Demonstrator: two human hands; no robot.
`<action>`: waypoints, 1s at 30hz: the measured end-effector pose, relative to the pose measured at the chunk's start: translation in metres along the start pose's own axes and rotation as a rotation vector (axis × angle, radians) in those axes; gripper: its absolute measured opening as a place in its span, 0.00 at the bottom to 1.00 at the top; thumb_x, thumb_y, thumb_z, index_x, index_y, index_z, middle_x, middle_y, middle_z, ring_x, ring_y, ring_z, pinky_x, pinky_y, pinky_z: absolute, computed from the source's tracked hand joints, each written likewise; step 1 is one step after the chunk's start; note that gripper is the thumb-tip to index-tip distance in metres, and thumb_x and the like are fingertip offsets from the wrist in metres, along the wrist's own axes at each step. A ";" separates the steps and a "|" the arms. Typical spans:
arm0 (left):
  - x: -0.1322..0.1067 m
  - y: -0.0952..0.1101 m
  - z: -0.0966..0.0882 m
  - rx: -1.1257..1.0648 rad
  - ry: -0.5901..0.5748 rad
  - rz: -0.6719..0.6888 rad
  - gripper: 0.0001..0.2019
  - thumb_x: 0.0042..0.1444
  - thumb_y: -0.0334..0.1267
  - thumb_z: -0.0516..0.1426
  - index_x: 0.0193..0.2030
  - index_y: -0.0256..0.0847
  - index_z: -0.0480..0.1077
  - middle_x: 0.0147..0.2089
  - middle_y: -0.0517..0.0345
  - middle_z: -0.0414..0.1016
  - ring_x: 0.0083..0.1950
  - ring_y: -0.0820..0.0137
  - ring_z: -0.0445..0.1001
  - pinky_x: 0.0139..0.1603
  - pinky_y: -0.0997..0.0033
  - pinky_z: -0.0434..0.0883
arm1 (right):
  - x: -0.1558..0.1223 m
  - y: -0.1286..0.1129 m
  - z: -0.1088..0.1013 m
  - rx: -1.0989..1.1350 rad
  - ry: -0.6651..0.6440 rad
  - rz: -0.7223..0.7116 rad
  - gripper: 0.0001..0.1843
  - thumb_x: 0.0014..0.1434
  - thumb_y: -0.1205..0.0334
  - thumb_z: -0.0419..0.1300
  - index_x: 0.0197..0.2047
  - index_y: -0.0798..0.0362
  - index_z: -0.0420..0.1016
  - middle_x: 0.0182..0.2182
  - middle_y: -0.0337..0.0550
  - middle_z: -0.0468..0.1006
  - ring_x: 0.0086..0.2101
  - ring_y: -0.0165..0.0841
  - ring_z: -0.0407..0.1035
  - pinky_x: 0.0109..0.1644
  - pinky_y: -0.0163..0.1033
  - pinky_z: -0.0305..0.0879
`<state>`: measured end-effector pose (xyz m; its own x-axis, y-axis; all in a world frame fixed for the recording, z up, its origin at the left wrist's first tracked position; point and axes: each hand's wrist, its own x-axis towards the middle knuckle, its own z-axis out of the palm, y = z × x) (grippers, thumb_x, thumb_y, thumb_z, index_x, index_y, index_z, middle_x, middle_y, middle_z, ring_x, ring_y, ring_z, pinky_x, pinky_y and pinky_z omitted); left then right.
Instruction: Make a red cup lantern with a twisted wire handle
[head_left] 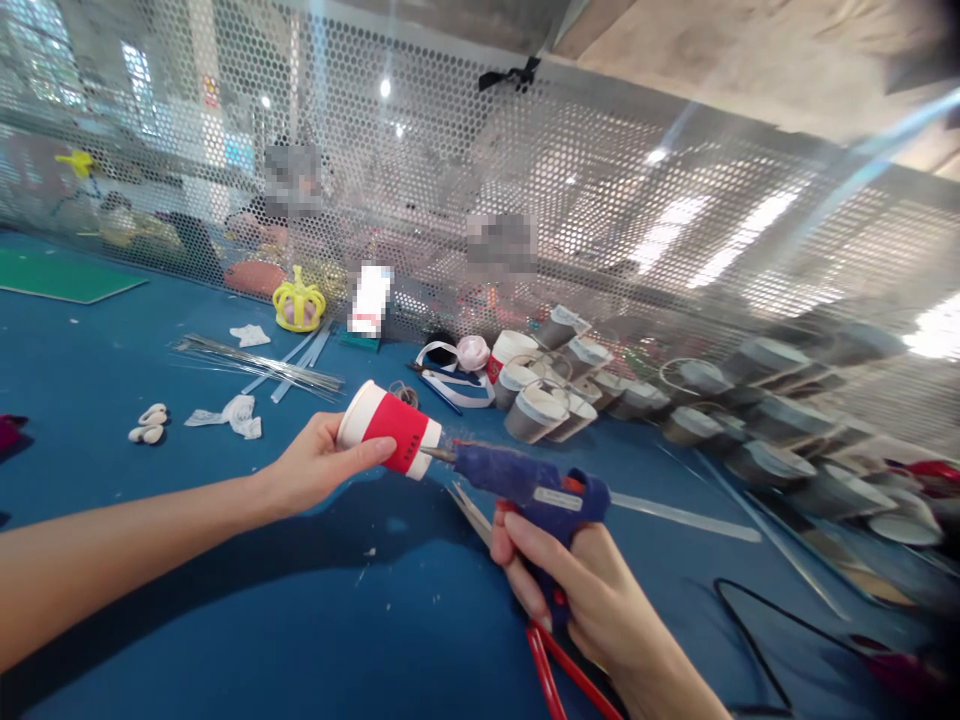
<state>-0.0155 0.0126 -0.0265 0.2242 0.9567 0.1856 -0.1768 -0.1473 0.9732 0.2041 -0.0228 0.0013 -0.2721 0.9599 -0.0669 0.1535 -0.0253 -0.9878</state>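
Note:
My left hand (319, 460) is closed around a white paper cup (365, 408) with a red band (396, 432), tilted on its side above the blue table. My right hand (577, 580) grips a blue hot glue gun (517, 478) by its handle. Its metal nozzle points left and is at or very near the cup's base; whether they touch I cannot tell. A clear glue stick (686, 517) sticks out of the gun's back. Beneath my right hand lie scissors with red handles (551, 670), partly hidden.
Thin metal wires (262, 365) and white lace scraps (232, 415) lie left of the cup. A yellow crown (298, 305) stands by the perforated metal screen (420, 130). Several grey cups (536, 412) line the right side. A black cable (750, 640) curls at lower right.

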 end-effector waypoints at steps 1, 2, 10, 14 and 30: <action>0.000 -0.001 0.000 -0.018 -0.003 -0.001 0.11 0.48 0.39 0.58 0.35 0.34 0.74 0.32 0.55 0.76 0.34 0.71 0.71 0.39 0.73 0.68 | 0.000 0.000 0.001 -0.034 0.002 -0.015 0.17 0.50 0.51 0.57 0.21 0.57 0.67 0.07 0.31 0.58 0.10 0.21 0.50 0.14 0.30 0.43; 0.001 -0.002 0.000 -0.037 -0.007 0.001 0.11 0.48 0.39 0.58 0.36 0.34 0.74 0.32 0.55 0.77 0.35 0.71 0.71 0.40 0.73 0.68 | 0.000 0.000 0.001 -0.064 0.004 -0.025 0.17 0.50 0.51 0.57 0.21 0.57 0.67 0.07 0.32 0.59 0.10 0.21 0.51 0.14 0.30 0.44; -0.002 0.002 0.001 -0.009 -0.004 -0.004 0.10 0.46 0.40 0.59 0.32 0.35 0.74 0.31 0.55 0.77 0.33 0.70 0.72 0.37 0.73 0.68 | 0.004 0.002 -0.002 -0.007 0.028 -0.011 0.18 0.52 0.51 0.56 0.20 0.57 0.67 0.06 0.31 0.58 0.10 0.21 0.49 0.14 0.30 0.44; -0.005 0.002 0.002 0.064 -0.018 0.038 0.11 0.45 0.41 0.59 0.31 0.33 0.74 0.29 0.54 0.76 0.30 0.71 0.70 0.32 0.74 0.68 | 0.008 0.004 -0.005 0.095 0.035 0.043 0.18 0.51 0.51 0.57 0.20 0.57 0.67 0.06 0.32 0.58 0.10 0.21 0.48 0.13 0.29 0.41; -0.004 -0.004 -0.006 0.034 -0.050 -0.058 0.15 0.51 0.44 0.54 0.39 0.36 0.72 0.30 0.56 0.75 0.32 0.70 0.70 0.34 0.74 0.66 | 0.032 0.012 -0.038 0.215 0.239 0.153 0.13 0.43 0.60 0.65 0.31 0.60 0.71 0.16 0.35 0.67 0.17 0.22 0.59 0.19 0.28 0.55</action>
<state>-0.0215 0.0113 -0.0319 0.2811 0.9502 0.1341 -0.1291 -0.1010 0.9865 0.2328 0.0185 -0.0070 -0.0274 0.9780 -0.2067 -0.0353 -0.2076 -0.9776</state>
